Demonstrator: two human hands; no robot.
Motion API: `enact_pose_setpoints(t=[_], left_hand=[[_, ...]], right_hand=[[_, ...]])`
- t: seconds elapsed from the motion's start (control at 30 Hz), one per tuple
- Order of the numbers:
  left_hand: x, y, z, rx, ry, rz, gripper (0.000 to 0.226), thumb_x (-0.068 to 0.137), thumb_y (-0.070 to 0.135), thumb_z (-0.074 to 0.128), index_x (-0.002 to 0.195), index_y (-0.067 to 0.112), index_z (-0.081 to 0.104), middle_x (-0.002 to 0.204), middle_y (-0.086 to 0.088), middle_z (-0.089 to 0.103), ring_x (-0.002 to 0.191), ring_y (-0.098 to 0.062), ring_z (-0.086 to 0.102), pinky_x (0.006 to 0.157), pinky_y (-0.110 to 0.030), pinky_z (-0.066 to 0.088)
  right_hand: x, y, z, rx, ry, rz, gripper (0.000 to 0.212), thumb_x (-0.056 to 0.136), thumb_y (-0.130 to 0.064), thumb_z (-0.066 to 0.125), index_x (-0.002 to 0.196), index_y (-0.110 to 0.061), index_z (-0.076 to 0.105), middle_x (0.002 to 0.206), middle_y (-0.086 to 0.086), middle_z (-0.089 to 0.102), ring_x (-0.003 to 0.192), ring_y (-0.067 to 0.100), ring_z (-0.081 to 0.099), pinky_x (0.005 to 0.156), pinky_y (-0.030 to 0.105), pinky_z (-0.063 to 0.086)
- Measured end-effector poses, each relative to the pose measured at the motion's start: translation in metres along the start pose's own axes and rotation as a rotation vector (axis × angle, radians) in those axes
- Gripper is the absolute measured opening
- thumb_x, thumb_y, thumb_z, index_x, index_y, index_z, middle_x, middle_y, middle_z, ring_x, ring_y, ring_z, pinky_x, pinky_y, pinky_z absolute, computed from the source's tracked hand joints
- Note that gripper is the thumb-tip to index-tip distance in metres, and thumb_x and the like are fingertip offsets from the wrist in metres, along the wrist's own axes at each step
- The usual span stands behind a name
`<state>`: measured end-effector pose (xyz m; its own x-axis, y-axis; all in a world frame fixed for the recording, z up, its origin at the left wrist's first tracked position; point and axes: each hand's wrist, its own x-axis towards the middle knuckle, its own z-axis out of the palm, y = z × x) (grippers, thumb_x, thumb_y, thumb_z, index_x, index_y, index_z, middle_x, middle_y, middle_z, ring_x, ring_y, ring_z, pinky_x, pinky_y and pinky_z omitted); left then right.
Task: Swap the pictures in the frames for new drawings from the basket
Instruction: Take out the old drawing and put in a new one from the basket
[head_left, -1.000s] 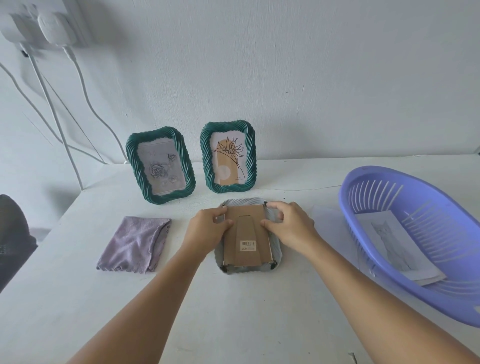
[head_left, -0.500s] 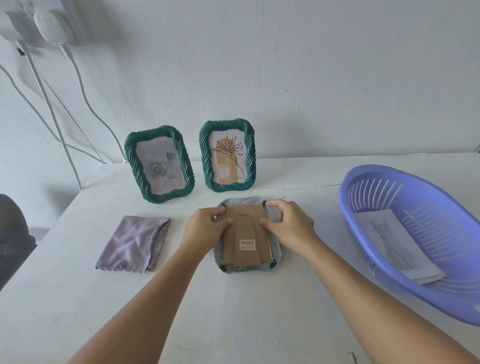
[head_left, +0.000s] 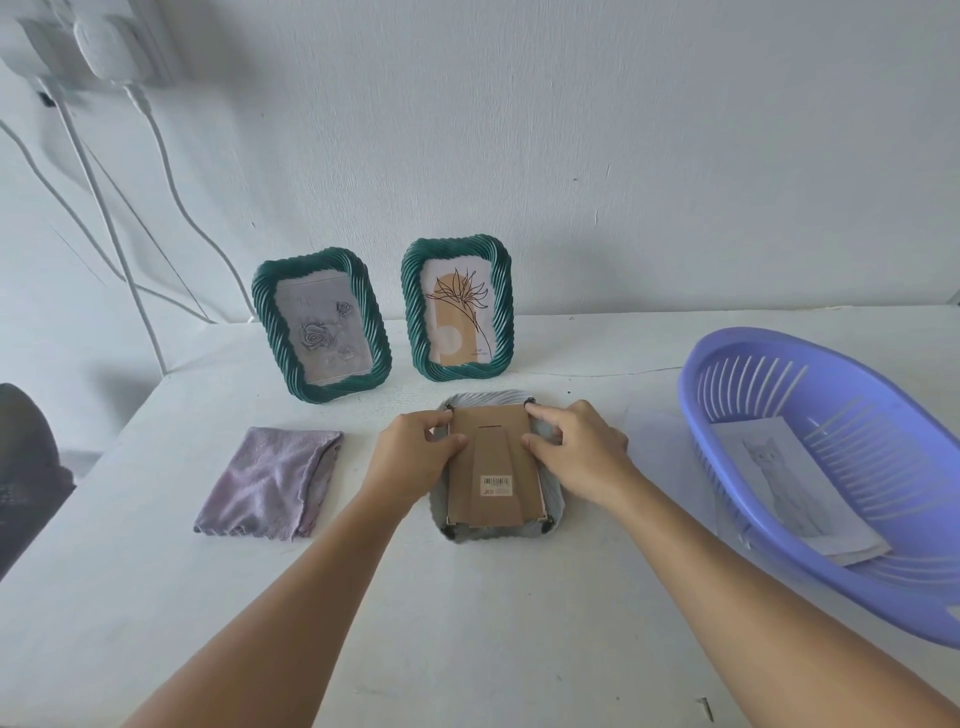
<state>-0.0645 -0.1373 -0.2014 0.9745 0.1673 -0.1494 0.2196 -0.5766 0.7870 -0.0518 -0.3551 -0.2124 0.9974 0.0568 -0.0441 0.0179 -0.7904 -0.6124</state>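
Two hands stay on the face-down frame (head_left: 493, 467): left hand (head_left: 410, 457) and right hand (head_left: 576, 454) pinch its cardboard backing (head_left: 491, 470), unmoved, backing not yet freed; beyond it, two green frames (head_left: 322, 325) stand; drawings (head_left: 795, 478) wait in the basket (head_left: 831, 467) to its right

Face-down frame (head_left: 493, 470) at table (head_left: 467, 623) centre. Two upright frames (head_left: 322, 325) (head_left: 457, 309) behind it, near the back edge. Folded cloth (head_left: 270, 483) to its left. Basket (head_left: 831, 467) at right edge, cat drawing (head_left: 789, 478) inside.

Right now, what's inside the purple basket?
The purple basket holds a pencil drawing of a cat on top of at least one more sheet. What those lower sheets show is covered.
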Motion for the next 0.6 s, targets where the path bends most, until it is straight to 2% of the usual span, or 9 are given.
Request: enact_pose_setpoints(t=[0.07,0.13,0.27,0.4,0.47,0.6], left_hand=[[-0.003,-0.003,-0.001,0.0,0.006,0.03,0.044,0.09,0.036,0.073,0.133,0.029,0.065,0.082,-0.002,0.064,0.074,-0.016,0.056,0.064,-0.031,0.044],[-0.009,-0.008,-0.006,-0.019,0.008,0.07,0.041,0.089,0.04,0.073,0.129,0.038,0.063,0.073,0.007,0.057,0.068,-0.012,0.054,0.06,-0.03,0.04],[-0.025,-0.023,-0.027,0.017,-0.142,0.191,0.035,0.086,0.037,0.08,0.118,0.042,0.069,0.077,0.014,0.058,0.06,-0.009,0.046,0.061,-0.026,0.038],[-0.043,-0.033,-0.044,0.08,-0.325,0.238,0.039,0.074,0.035,0.09,0.109,0.047,0.075,0.079,0.022,0.056,0.063,-0.004,0.042,0.063,-0.017,0.038],[-0.047,-0.036,-0.047,0.112,-0.348,0.244,0.047,0.069,0.04,0.092,0.109,0.053,0.073,0.081,0.018,0.055,0.067,-0.003,0.043,0.066,-0.016,0.038],[-0.049,-0.036,-0.044,0.128,-0.333,0.249,0.054,0.062,0.049,0.093,0.111,0.055,0.072,0.083,0.017,0.054,0.071,-0.002,0.046,0.067,-0.016,0.039]], right_hand=[[-0.006,-0.003,0.001,-0.031,0.054,-0.036,0.048,0.095,-0.052,0.059,0.142,-0.045,0.051,0.113,-0.005,0.049,0.116,0.016,0.054,0.108,0.044,0.032],[-0.014,-0.007,0.002,-0.046,0.088,-0.118,0.048,0.094,-0.057,0.057,0.141,-0.046,0.052,0.115,-0.007,0.048,0.119,0.014,0.049,0.108,0.042,0.027],[-0.027,-0.011,0.005,-0.073,-0.042,-0.292,0.056,0.088,-0.071,0.056,0.14,-0.051,0.052,0.116,-0.013,0.042,0.122,0.006,0.037,0.104,0.032,0.017],[-0.029,-0.008,0.006,-0.094,-0.103,-0.31,0.065,0.08,-0.074,0.063,0.14,-0.05,0.053,0.116,-0.016,0.04,0.121,0.002,0.034,0.099,0.027,0.012],[-0.028,-0.008,0.005,-0.107,-0.103,-0.315,0.067,0.078,-0.075,0.064,0.139,-0.049,0.054,0.116,-0.016,0.04,0.12,0.002,0.035,0.099,0.027,0.012],[-0.027,-0.008,0.007,-0.1,-0.098,-0.313,0.067,0.076,-0.077,0.065,0.137,-0.05,0.056,0.113,-0.018,0.039,0.117,0.001,0.035,0.098,0.026,0.011]])
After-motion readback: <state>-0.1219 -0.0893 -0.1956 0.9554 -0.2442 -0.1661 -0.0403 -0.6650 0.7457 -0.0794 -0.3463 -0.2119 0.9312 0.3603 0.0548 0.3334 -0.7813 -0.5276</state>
